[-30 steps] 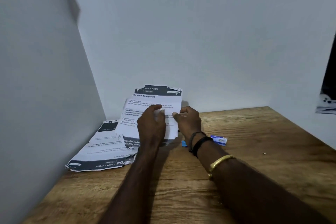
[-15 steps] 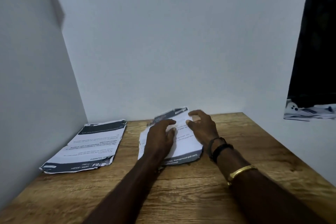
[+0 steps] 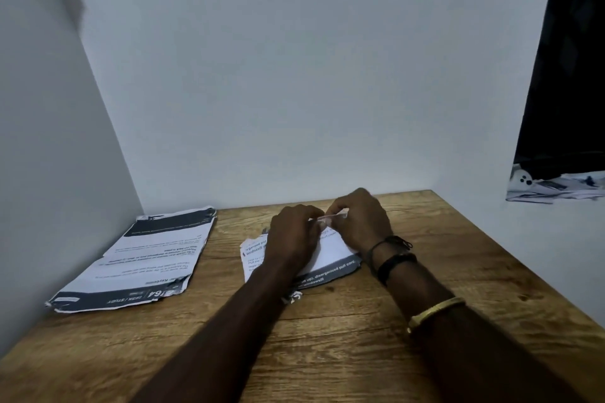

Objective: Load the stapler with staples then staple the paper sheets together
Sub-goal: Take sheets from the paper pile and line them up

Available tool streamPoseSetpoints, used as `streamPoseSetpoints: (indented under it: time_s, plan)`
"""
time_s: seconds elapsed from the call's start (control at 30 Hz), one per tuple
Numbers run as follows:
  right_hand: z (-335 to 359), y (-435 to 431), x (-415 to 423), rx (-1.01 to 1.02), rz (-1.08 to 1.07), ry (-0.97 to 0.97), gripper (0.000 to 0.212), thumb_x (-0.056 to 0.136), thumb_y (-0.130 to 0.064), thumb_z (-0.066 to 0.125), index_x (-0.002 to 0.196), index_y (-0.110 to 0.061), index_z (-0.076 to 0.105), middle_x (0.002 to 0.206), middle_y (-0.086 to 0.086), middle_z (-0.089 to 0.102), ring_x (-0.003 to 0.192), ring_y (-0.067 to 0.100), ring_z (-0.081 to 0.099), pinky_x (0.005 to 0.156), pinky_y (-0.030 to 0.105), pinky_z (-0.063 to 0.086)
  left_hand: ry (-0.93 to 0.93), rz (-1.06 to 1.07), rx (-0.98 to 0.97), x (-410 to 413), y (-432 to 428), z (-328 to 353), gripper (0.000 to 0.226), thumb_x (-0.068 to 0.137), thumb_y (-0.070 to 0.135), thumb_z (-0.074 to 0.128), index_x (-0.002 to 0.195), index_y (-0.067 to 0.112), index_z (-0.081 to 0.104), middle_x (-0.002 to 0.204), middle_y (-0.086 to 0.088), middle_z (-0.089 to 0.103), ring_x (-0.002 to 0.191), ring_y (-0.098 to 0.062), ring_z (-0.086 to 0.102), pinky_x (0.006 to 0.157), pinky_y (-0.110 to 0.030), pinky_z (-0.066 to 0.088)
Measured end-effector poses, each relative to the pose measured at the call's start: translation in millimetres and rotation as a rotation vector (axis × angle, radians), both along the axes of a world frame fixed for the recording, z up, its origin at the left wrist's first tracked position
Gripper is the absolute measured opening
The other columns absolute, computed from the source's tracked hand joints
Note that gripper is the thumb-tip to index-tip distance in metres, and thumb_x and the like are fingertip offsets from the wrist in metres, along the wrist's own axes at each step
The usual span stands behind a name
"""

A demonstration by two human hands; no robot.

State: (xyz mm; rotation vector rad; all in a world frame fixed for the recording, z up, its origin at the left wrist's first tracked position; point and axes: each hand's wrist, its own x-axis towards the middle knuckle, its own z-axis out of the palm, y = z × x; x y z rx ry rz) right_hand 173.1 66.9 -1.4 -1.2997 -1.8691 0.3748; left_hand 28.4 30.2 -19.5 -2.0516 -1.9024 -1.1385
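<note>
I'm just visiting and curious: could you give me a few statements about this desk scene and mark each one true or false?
1. Two separate lots of printed paper lie on the wooden table. True: one stack of sheets lies at the left, and a smaller bundle sits under the hands.
2. The left hand is resting on the left stack. False: it is over the middle bundle.
3. Both hands meet at a small thin pale thing between the fingertips. True, though what it is cannot be told.
4. A stapler stands in plain view on the table. False: none is visible.
5. The right hand has a bare wrist. False: it wears dark bands, with a gold bangle further up the arm.
</note>
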Motion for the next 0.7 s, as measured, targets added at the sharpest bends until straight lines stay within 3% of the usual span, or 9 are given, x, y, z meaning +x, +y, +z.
streamPoseSetpoints:
  time_s: [0.1, 0.2, 0.37, 0.5, 0.57, 0.63, 0.7]
  plan:
    - [3, -3, 1, 0.097, 0.000, 0.046, 0.002, 0.080, -0.026, 0.080, 0.079, -0.027, 0.078, 0.103, -0.001, 0.068, 0.099, 0.020, 0.063, 0.075, 0.034, 0.051, 0.037, 0.029, 0.058, -6, 0, 4, 0.019, 0.090, 0.032, 0.064, 0.100, 0.021, 0.076, 0.093, -0.001, 0.077, 0.092, -0.025, 0.068, 0.081, -0.040, 0.051]
    - [6, -4, 3, 0.124, 0.033, 0.107, 0.003, 0.083, -0.026, 0.074, 0.081, -0.027, 0.076, 0.089, -0.007, 0.074, 0.088, 0.017, 0.067, 0.069, 0.030, 0.048, 0.036, 0.090, 0.126, -18, -1, 10, 0.020, 0.089, 0.037, 0.064, 0.089, 0.020, 0.076, 0.083, 0.000, 0.077, 0.082, -0.024, 0.069, 0.075, -0.039, 0.051]
    - [7, -5, 2, 0.193, -0.048, 0.258, 0.004, 0.087, -0.028, 0.072, 0.085, -0.024, 0.075, 0.085, -0.010, 0.073, 0.083, 0.016, 0.067, 0.065, 0.027, 0.045, -0.076, 0.290, 0.227, -49, -5, 17, 0.018, 0.084, 0.041, 0.069, 0.087, 0.026, 0.078, 0.081, 0.002, 0.078, 0.084, -0.023, 0.072, 0.079, -0.041, 0.053]
    - [7, -6, 0, 0.243, 0.019, 0.376, 0.006, 0.092, -0.020, 0.068, 0.086, -0.020, 0.070, 0.085, -0.004, 0.073, 0.074, 0.017, 0.072, 0.066, 0.036, 0.056, -0.381, 0.307, 0.319, -68, -5, 7, 0.011, 0.086, 0.026, 0.069, 0.090, 0.019, 0.076, 0.098, -0.005, 0.073, 0.102, -0.026, 0.064, 0.090, -0.043, 0.049]
    - [7, -6, -1, 0.277, 0.081, 0.391, 0.005, 0.093, -0.014, 0.066, 0.089, -0.014, 0.070, 0.085, 0.001, 0.073, 0.081, 0.018, 0.071, 0.073, 0.035, 0.058, -0.497, 0.311, 0.322, -70, -5, 4, 0.020, 0.094, 0.033, 0.064, 0.095, 0.015, 0.072, 0.104, -0.010, 0.067, 0.105, -0.028, 0.060, 0.091, -0.043, 0.049]
    - [7, -5, -2, 0.292, 0.121, 0.385, 0.003, 0.092, -0.011, 0.067, 0.091, -0.010, 0.070, 0.090, 0.003, 0.073, 0.089, 0.018, 0.070, 0.078, 0.025, 0.056, -0.589, 0.319, 0.269, -69, -3, 3, 0.041, 0.099, 0.050, 0.049, 0.099, 0.014, 0.069, 0.101, -0.011, 0.067, 0.102, -0.030, 0.062, 0.088, -0.044, 0.051]
    - [6, -5, -2, 0.268, 0.138, 0.392, 0.003, 0.090, -0.009, 0.068, 0.091, -0.008, 0.071, 0.091, 0.003, 0.073, 0.088, 0.016, 0.070, 0.075, 0.009, 0.050, -0.876, 0.275, 0.163, -67, -2, 11, 0.063, 0.093, 0.069, 0.034, 0.102, 0.016, 0.067, 0.104, -0.011, 0.068, 0.104, -0.034, 0.064, 0.092, -0.051, 0.054]
